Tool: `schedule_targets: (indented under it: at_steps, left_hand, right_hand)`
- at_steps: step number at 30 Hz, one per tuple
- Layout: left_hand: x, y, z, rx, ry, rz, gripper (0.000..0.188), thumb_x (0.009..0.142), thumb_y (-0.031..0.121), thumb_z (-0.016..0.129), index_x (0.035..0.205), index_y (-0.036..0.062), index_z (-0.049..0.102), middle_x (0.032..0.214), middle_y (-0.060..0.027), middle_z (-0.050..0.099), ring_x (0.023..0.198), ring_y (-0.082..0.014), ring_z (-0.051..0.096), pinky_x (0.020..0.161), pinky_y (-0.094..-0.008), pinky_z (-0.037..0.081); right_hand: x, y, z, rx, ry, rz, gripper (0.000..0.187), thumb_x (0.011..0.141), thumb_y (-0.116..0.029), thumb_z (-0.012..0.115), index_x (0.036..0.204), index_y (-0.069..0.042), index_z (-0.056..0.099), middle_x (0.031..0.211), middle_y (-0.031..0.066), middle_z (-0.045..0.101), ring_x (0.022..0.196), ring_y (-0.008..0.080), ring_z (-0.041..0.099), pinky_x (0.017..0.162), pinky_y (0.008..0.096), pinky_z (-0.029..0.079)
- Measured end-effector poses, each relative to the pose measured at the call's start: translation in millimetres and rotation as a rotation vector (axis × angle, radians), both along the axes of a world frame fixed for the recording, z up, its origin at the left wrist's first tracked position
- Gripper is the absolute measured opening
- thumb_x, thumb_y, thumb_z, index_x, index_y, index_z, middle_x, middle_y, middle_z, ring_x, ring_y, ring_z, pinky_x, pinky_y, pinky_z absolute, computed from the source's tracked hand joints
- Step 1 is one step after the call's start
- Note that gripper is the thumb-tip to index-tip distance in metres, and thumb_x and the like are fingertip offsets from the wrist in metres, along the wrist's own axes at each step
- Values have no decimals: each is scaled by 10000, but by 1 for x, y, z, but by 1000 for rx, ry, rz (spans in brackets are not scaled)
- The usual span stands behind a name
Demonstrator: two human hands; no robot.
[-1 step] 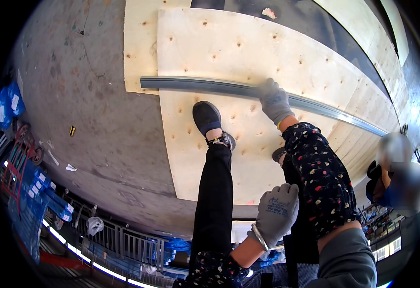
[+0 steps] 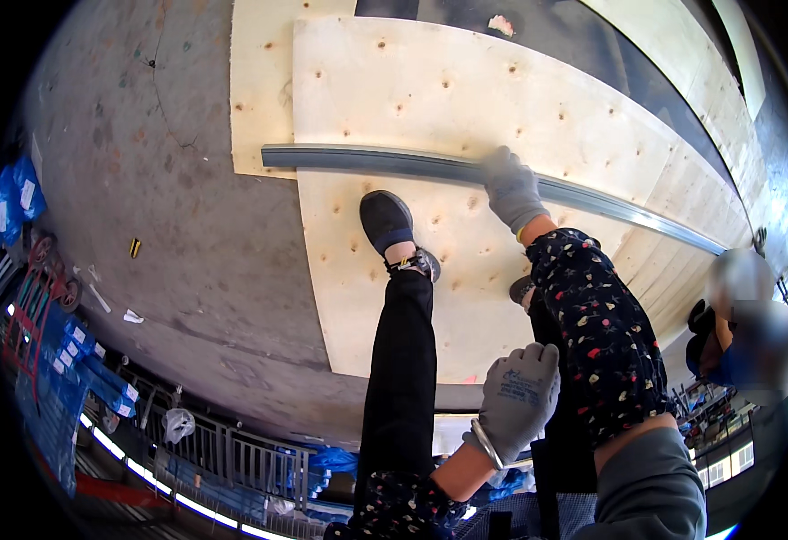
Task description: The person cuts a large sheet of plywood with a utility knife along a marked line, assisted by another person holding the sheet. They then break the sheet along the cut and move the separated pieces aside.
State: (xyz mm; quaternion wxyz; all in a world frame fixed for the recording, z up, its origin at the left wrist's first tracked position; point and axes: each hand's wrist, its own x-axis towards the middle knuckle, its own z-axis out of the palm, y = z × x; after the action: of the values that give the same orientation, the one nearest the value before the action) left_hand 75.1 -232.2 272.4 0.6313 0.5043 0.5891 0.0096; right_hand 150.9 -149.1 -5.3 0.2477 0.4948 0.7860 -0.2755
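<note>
A long grey metal rail (image 2: 367, 159) lies across pale plywood sheets (image 2: 430, 99), running from the left edge of the boards toward the far right. My right hand (image 2: 513, 191), in a grey glove, is on the rail near its middle with the fingers bent over it; the fingertips are blurred. My left hand (image 2: 518, 396), gloved in grey too, is closed near my right knee, well apart from the rail. Its curled fingertips face away, and no object shows in it. A metal bangle (image 2: 487, 445) circles the left wrist.
My shoe (image 2: 386, 220) stands on the plywood just below the rail. Another person (image 2: 736, 342) crouches at the right, by the rail's far end. A small yellow-and-black object (image 2: 135, 247) lies on the concrete floor (image 2: 196, 261). Metal racks (image 2: 232, 453) and blue-wrapped bundles (image 2: 57, 360) stand at lower left.
</note>
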Motion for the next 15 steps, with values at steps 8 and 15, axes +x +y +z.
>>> schedule_targets:
  at_steps: [8, 15]
  left_hand:
    - [-22, 20, -3, 82, 17, -109, 179, 830, 164, 589, 972, 60, 560, 861, -62, 579, 780, -229, 606, 675, -369, 480]
    - [-54, 50, -12, 118, 53, -182, 124, 846, 188, 580, 910, 85, 553, 817, -66, 566, 742, -232, 598, 630, -372, 464]
  right_hand:
    - [-39, 1, -25, -57, -344, 60, 244, 835, -103, 576, 1066, -65, 643, 1102, 115, 569, 962, 298, 633, 671, 481, 550]
    - [-43, 16, -14, -190, -337, 34, 209, 835, -130, 598, 1022, -57, 660, 1073, 107, 587, 980, 277, 634, 647, 418, 565]
